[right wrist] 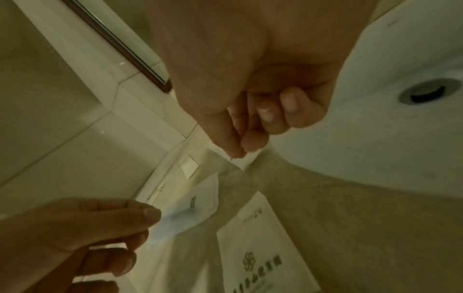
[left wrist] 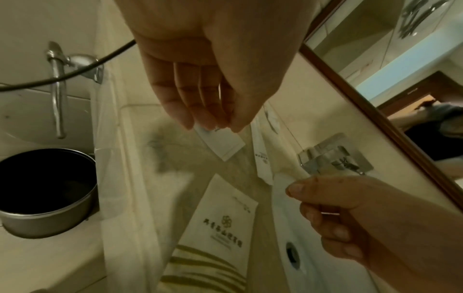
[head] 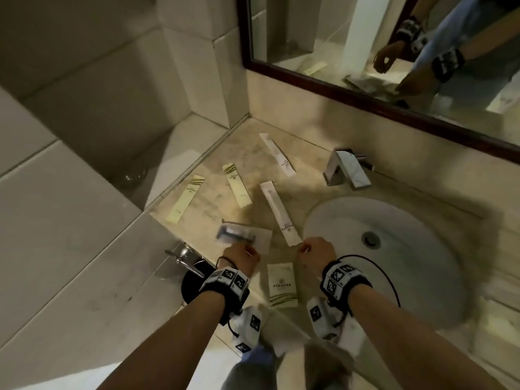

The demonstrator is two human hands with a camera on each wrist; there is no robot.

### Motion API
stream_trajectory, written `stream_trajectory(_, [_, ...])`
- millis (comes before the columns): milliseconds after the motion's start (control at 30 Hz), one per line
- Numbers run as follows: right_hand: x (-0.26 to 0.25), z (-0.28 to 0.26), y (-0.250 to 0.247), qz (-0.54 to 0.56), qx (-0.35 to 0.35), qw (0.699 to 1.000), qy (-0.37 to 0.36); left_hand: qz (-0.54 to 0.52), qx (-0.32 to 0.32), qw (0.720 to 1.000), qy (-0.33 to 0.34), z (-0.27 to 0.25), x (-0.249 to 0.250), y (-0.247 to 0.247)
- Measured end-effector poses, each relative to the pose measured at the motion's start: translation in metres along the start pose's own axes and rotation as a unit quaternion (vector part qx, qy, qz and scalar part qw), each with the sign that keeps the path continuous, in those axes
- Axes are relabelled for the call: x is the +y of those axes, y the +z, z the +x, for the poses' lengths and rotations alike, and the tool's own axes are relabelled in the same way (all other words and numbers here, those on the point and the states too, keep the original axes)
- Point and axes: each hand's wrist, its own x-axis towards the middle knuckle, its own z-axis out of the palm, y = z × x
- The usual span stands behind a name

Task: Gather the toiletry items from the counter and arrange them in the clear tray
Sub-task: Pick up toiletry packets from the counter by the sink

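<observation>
from my feed, left to right: two yellow sachets flat on the counter. left hand pinches the clear razor packet at its near edge. square packet lies between the wrists. right hand pinches the near end of the long white sachet, beside the sink. can't spot the clear tray.

head view high above counter, wrist views close, facing down, all sharing square packet
</observation>
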Motion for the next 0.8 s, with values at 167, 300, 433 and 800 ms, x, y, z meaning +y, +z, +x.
stream_trajectory(167, [0.0,0.002,0.021,-0.029,-0.031,0.997,0.061,0.072,-0.079,0.991,0.081,0.021,0.0,0.018])
stream_trajectory(300, [0.01,0.0,0.033,-0.06,-0.091,0.992,0.066,0.159,-0.138,0.961,0.18,0.026,0.005,0.04])
stream_trajectory(433, [0.016,-0.001,0.044,-0.123,-0.09,0.988,0.016,0.269,-0.178,0.914,0.245,0.032,0.008,0.052])
stream_trajectory(800, [0.034,-0.011,0.034,0.022,-0.097,0.992,0.075,0.128,-0.176,0.96,0.178,0.033,0.03,0.03])
